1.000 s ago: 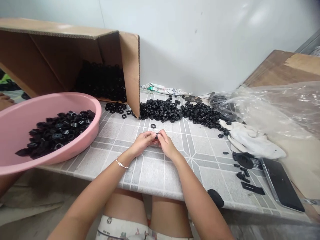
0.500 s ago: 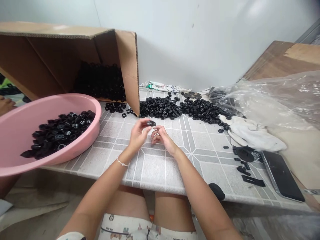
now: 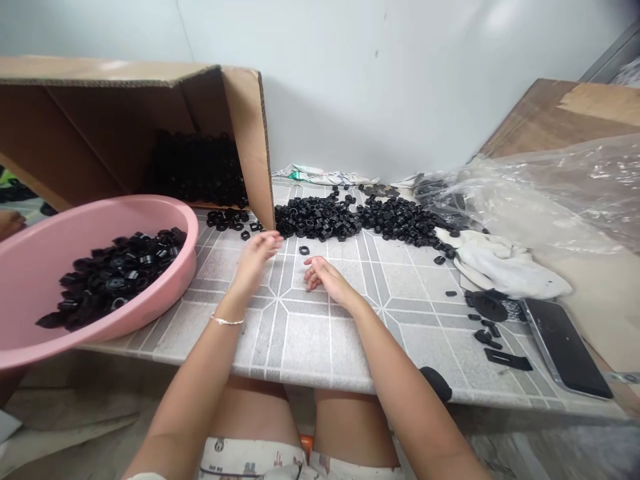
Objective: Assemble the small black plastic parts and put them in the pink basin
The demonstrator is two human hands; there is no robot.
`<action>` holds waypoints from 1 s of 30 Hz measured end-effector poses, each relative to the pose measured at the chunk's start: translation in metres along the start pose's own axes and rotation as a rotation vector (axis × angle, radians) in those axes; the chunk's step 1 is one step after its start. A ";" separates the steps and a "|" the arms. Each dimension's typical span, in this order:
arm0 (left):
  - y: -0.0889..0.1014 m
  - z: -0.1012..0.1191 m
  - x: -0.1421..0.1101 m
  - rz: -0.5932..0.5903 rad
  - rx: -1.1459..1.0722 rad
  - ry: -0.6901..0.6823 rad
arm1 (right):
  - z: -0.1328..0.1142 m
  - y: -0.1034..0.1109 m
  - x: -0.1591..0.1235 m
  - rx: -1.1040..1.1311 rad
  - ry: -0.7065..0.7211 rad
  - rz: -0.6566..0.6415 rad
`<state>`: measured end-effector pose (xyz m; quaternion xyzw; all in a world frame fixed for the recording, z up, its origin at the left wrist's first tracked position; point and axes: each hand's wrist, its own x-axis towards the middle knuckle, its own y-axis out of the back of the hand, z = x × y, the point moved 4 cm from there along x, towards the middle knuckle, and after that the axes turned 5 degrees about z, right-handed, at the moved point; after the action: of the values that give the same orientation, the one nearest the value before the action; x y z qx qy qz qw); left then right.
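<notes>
My left hand (image 3: 257, 259) is above the table near the cardboard box's front corner. Its fingers are loosely bent and slightly apart, and no part shows in them. My right hand (image 3: 325, 279) rests low over the table with its fingers half curled and apart, holding nothing that I can see. A single black ring-shaped part (image 3: 304, 251) sits just beyond my right fingertips, between the two hands. Behind it lies a long pile of small black nut-like parts (image 3: 320, 219). More such parts (image 3: 227, 219) lie loose by the box.
A pink basin (image 3: 193, 247) with many black parts stands at left. The cardboard box (image 3: 245, 113) lies on its side behind it, black parts inside. At right are a white cloth (image 3: 505, 270), plastic sheeting (image 3: 540, 200), a phone (image 3: 565, 347) and black scraps (image 3: 507, 360).
My left hand has let go of a black part and moved left, away from my right hand. A black ring now shows where the held part was. My right hand has barely moved.
</notes>
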<state>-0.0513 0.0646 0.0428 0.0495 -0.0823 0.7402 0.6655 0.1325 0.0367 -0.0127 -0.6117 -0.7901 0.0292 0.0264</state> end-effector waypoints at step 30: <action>-0.079 -0.044 -0.027 -0.306 -0.498 0.515 | -0.036 0.075 0.003 -0.098 0.204 0.475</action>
<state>0.0313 0.0544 -0.0014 -0.2895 -0.0813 0.5778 0.7587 0.2070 0.0587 0.0177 -0.7803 -0.6182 -0.0655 0.0687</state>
